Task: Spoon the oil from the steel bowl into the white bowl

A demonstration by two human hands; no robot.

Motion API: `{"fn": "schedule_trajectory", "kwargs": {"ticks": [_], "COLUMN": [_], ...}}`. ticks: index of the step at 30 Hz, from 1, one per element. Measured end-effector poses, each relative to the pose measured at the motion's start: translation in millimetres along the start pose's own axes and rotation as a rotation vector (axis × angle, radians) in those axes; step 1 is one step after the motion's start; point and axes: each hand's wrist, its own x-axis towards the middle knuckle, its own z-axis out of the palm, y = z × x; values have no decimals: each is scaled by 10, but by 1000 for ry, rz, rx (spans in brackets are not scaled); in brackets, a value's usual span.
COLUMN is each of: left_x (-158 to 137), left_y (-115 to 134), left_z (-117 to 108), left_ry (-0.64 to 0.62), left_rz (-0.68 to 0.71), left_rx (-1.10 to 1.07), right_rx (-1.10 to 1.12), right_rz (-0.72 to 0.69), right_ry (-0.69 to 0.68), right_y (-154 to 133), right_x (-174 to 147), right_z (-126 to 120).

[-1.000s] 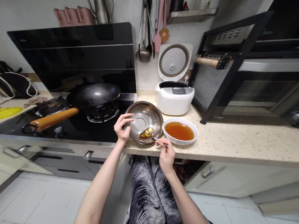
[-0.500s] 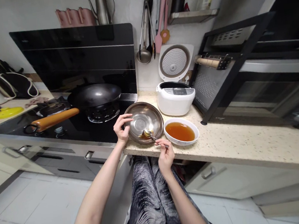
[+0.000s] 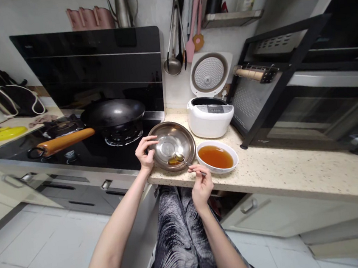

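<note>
A steel mixing bowl (image 3: 184, 140) is at the counter's front edge, with a little brown liquid (image 3: 174, 162) pooled at its near side. My left hand (image 3: 145, 152) grips the bowl's left rim, thumb outside and fingers over the edge. In my right hand (image 3: 201, 185) is a metal spoon (image 3: 179, 156), pinched by its handle. The spoon's head is inside the bowl, at the right of the pooled liquid. Close by on the right stands a white bowl (image 3: 219, 171) of reddish-brown liquid (image 3: 215, 157).
Behind the bowls a white rice cooker (image 3: 211, 122) stands with its lid up. A black wok (image 3: 113, 113) with a wooden handle (image 3: 66, 142) sits on the stove at left. An oven on a black rack (image 3: 308, 116) occupies the right side.
The spoon's head has moved slightly right and up within the steel bowl, and my right hand has shifted a little right with it. My left hand stays on the rim.
</note>
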Motion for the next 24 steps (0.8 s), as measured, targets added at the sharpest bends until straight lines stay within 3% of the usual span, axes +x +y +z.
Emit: {"fn": "schedule_trajectory", "kwargs": {"ticks": [24], "left_x": [-2], "left_y": [-9], "left_z": [-4], "left_ry": [1], "left_rz": [8], "left_rx": [3], "right_rx": [32], "right_rz": [-56], "right_ry": [72], "right_y": [-196], "right_x": [243], "right_z": [-108]}}
